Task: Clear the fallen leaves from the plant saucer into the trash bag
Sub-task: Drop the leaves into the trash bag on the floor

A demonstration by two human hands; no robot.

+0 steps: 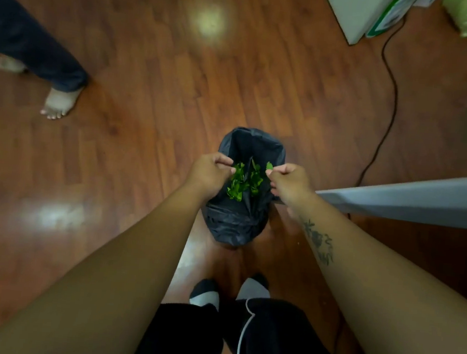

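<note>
A black trash bag (239, 222) hangs open in front of me above the wooden floor. My left hand (210, 170) pinches the bag's left rim. On the right rim, my right hand (288, 183) is closed on the plastic, with a green leaf (269, 166) showing at its fingertips. Several green leaves (244, 182) lie inside the bag between my hands. No plant saucer is in view.
A white table edge (410, 202) juts in from the right, close to my right forearm. A black cable (387, 111) runs across the floor at the right. Another person's bare feet (59, 102) stand at the left. White and green boxes (373, 14) sit at top right.
</note>
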